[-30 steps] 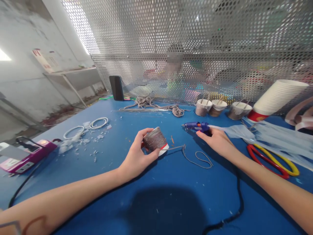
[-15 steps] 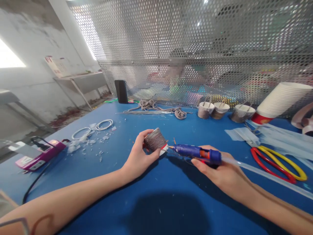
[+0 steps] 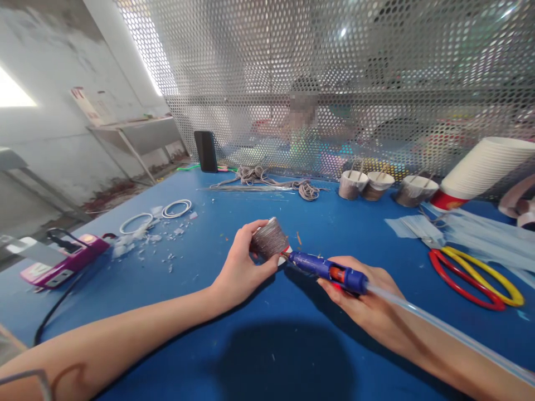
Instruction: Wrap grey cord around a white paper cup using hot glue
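Note:
My left hand [image 3: 246, 259] is wrapped round a small paper cup [image 3: 270, 239] wound with grey cord, tilted on its side. A red and white band of the cup shows at its right end. In my right hand [image 3: 368, 295] is a blue hot glue gun [image 3: 321, 267], pointing left, its nozzle at the red and white band; whether it touches cannot be made out. A long clear glue stick [image 3: 434, 317] runs out of the gun's back over my right forearm.
Scissors with red and yellow handles [image 3: 472, 278] and clear glue sticks [image 3: 485, 234] lie right. Several cord-wrapped cups [image 3: 353, 185] and stacked paper cups [image 3: 487, 167] stand behind. Grey cord [image 3: 254, 175], a phone [image 3: 205, 151], white rings [image 3: 176, 209] and a purple power strip [image 3: 67, 262] are further left.
My right hand has tilted the glue gun, its back end lower and its nozzle now closer against the cup. The cup has shifted slightly right in my left hand.

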A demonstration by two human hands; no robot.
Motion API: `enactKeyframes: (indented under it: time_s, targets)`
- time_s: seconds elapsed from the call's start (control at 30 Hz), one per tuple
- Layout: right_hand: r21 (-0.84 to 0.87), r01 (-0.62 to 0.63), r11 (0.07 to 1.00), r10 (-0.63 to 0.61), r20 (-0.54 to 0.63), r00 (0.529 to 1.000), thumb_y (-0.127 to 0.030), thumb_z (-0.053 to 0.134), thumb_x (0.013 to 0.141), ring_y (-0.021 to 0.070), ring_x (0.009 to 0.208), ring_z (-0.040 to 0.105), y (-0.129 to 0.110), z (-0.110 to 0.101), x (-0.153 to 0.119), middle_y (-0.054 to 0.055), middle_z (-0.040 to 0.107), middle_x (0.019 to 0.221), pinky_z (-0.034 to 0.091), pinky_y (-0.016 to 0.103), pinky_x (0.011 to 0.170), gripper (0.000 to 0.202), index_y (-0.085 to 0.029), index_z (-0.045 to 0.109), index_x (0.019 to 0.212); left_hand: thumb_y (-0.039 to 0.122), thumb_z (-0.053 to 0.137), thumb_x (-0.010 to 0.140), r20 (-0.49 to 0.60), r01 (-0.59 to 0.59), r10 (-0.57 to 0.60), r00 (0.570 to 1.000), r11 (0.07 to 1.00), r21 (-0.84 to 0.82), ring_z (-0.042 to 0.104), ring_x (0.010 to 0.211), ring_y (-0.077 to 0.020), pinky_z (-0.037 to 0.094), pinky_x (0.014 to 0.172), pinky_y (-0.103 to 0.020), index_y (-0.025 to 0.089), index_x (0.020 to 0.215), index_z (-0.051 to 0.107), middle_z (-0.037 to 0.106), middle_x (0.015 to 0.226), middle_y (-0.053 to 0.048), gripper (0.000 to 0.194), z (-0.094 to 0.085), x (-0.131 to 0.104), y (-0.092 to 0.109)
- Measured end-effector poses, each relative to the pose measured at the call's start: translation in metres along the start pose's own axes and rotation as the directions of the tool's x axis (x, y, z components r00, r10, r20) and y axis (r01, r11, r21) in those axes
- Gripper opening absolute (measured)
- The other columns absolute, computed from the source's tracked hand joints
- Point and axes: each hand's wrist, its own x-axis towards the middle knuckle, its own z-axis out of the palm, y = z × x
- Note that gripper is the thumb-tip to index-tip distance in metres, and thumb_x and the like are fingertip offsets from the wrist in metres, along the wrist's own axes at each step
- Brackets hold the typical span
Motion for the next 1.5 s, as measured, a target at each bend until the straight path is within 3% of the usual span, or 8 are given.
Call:
enactKeyframes:
  time_s: [0.23,0.57,0.77,0.93,1.17,1.37,1.5]
  targets:
    - [-0.062,0.216,0.974,-0.218,-0.015,0.976,-0.026,0.053,0.091,0.0142,0.054,0.066,0.004,0.002,-0.002,0.002,0.072,0.076,0.047,0.024,0.05,0.009,-0.021,0.055,0.098,0.021,0.064,0.073,0.006,-0.036,0.036,0.999,0.999,0.016,0.056,0.083,-0.0147,0.049,0.067,-0.028,0.023,0.119,0.047,0.057,0.105,-0.004,0.049,-0.001,-0.001,0.0]
    - [-0.068,0.236,0.969,-0.238,-0.019,0.971,-0.025,0.052,0.091,0.0127,0.055,0.066,0.003,0.002,-0.002,0.001,0.071,0.075,0.048,0.022,0.051,0.01,-0.019,0.055,0.098,0.019,0.064,0.072,0.003,-0.054,0.054,0.999,0.998,0.013,0.056,0.085,-0.0156,0.049,0.066,-0.027,0.023,0.119,0.047,0.058,0.104,-0.004,0.05,-0.001,0.0,0.002]
    - [-0.048,0.054,0.997,-0.055,-0.025,0.998,-0.03,0.052,0.089,0.0121,0.041,0.057,0.002,-0.003,0.001,-0.003,0.066,0.059,0.043,0.023,0.043,0.012,-0.021,0.06,0.091,0.024,0.065,0.073,0.007,-0.055,0.055,0.998,0.998,-0.023,0.057,0.082,-0.0149,0.05,0.067,-0.028,0.023,0.119,0.047,0.057,0.105,-0.005,0.049,-0.001,0.001,-0.002]
    - [0.013,-0.114,0.993,0.113,0.031,0.993,-0.036,0.054,0.087,0.0119,0.042,0.053,0.0,-0.006,0.002,-0.004,0.061,0.054,0.041,0.023,0.042,0.017,-0.021,0.063,0.088,0.024,0.064,0.073,0.034,-0.034,0.036,0.999,0.996,-0.079,0.06,0.087,-0.0163,0.051,0.073,-0.031,0.023,0.122,0.045,0.055,0.111,-0.005,0.052,-0.003,0.001,-0.007]
    - [0.061,-0.214,0.975,0.208,0.089,0.974,-0.04,0.055,0.087,0.0132,0.053,0.057,0.003,-0.008,0.003,-0.003,0.064,0.063,0.044,0.024,0.051,0.021,-0.021,0.064,0.089,0.024,0.063,0.073,0.064,0.005,0.003,0.998,0.992,-0.125,0.059,0.087,-0.0166,0.051,0.072,-0.03,0.022,0.12,0.045,0.057,0.107,-0.005,0.051,-0.005,0.003,-0.005]
    - [0.075,-0.228,0.971,0.219,0.115,0.969,-0.041,0.053,0.087,0.0139,0.056,0.059,0.002,-0.011,0.004,-0.003,0.066,0.065,0.047,0.024,0.053,0.023,-0.021,0.065,0.087,0.023,0.064,0.072,0.074,0.008,0.004,0.997,0.987,-0.161,0.058,0.084,-0.0153,0.05,0.071,-0.029,0.022,0.119,0.045,0.057,0.104,-0.004,0.051,-0.006,0.003,-0.005]
    - [0.047,-0.233,0.971,0.228,0.095,0.969,-0.044,0.05,0.088,0.0179,0.07,0.066,0.005,-0.013,0.006,-0.001,0.073,0.077,0.051,0.027,0.064,0.028,-0.022,0.067,0.084,0.023,0.064,0.071,0.087,0.042,-0.027,0.996,0.982,-0.186,0.057,0.08,-0.0144,0.05,0.07,-0.028,0.021,0.119,0.044,0.057,0.099,-0.003,0.051,-0.007,0.003,-0.005]
